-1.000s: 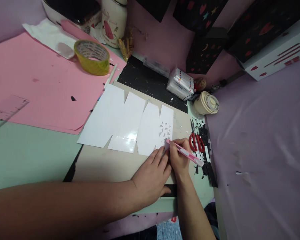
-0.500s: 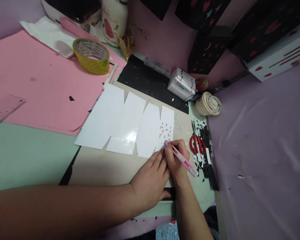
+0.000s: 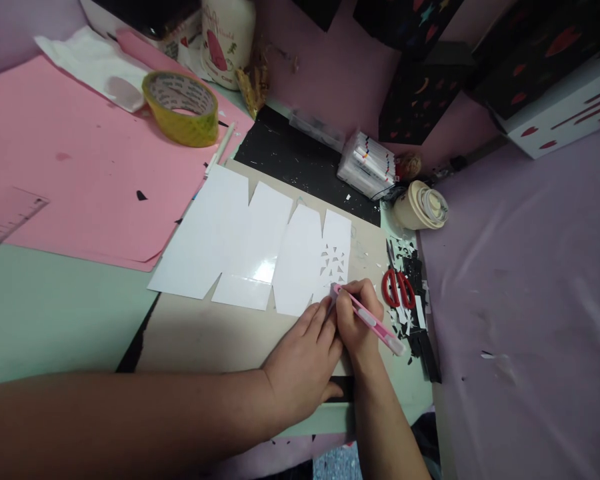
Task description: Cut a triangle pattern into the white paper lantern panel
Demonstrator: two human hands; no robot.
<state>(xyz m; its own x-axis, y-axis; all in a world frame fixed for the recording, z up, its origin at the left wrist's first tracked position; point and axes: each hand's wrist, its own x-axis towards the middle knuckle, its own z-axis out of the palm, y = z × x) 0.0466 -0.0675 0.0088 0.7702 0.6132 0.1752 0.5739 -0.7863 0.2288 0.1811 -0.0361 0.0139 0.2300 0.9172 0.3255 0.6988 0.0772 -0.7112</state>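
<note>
A pink utility knife [image 3: 370, 320] is gripped like a pen in my right hand [image 3: 359, 320]. Its tip meets the right panel of a white card sheet [image 3: 245, 247], just below a cluster of small angular cut-outs. Notches along the top and bottom edges divide the card into panels. My left hand [image 3: 303, 363] lies flat with fingers stretched out, its fingertips at the card's lower right edge, close beside my right hand. Under the card is a beige board [image 3: 195, 340].
Red-handled scissors [image 3: 399, 288] lie among black and white paper scraps at the right. Pink paper [image 3: 80, 173] carries a yellow tape roll [image 3: 183, 113] and a clear ruler [image 3: 17, 217]. Behind stand a box of white pens [image 3: 367, 167] and a lidded cup [image 3: 417, 205].
The view has shifted slightly. The knife tip stays near the same spot below the cut-outs; both hands hold nearly the same pose.
</note>
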